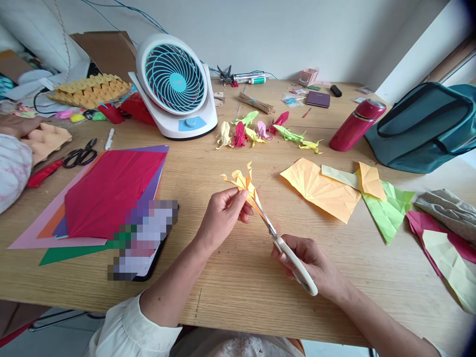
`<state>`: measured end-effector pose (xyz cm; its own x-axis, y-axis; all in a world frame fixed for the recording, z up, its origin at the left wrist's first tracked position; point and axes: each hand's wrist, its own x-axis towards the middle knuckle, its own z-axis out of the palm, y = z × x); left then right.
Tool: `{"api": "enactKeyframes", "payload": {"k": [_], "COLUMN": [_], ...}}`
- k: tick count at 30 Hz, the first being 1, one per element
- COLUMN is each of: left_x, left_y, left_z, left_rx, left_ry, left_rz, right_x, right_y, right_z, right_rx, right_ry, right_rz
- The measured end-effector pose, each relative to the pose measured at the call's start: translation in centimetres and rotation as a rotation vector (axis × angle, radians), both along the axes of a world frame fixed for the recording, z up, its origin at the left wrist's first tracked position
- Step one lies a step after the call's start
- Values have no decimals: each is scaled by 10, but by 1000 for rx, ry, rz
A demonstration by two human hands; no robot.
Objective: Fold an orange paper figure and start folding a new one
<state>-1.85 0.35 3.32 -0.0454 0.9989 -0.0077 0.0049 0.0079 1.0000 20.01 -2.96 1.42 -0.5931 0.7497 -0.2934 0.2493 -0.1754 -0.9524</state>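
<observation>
Between thumb and fingers, my left hand (pixel 226 215) pinches a yellow-orange folded paper figure (pixel 242 179) with several thin curled points at its top. My right hand (pixel 308 258) grips white-handled scissors (pixel 296 265). Their metal blades reach up and left to the lower tip of the figure, close by my left fingers; the blades look nearly closed on the paper. Beyond my hands stands a group of small folded paper figures in red (pixel 240 134), cream (pixel 224 135), green (pixel 289 134), pink and yellow. To the right lies a creased orange sheet (pixel 320 191).
Coloured paper sheets (pixel 115 193) and a phone (pixel 148 248) lie to the left, with black scissors (pixel 80 154) behind. A white fan (pixel 174 84) stands at the back. On the right are a red flask (pixel 357 125), a teal bag (pixel 420 129) and a creased green sheet (pixel 386 208). Another person's sleeve (pixel 13 168) shows far left.
</observation>
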Motion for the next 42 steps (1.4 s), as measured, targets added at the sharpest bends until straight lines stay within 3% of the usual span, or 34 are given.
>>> {"api": "enactKeyframes", "payload": {"k": [42], "left_x": [0], "left_y": [-1], "left_z": [3], "left_rx": [39], "left_ry": [86], "left_rz": [-41], "right_x": [3], "right_y": [1], "right_z": [-3], "right_rx": [87], "right_ry": [-70], "right_rz": [-10]}}
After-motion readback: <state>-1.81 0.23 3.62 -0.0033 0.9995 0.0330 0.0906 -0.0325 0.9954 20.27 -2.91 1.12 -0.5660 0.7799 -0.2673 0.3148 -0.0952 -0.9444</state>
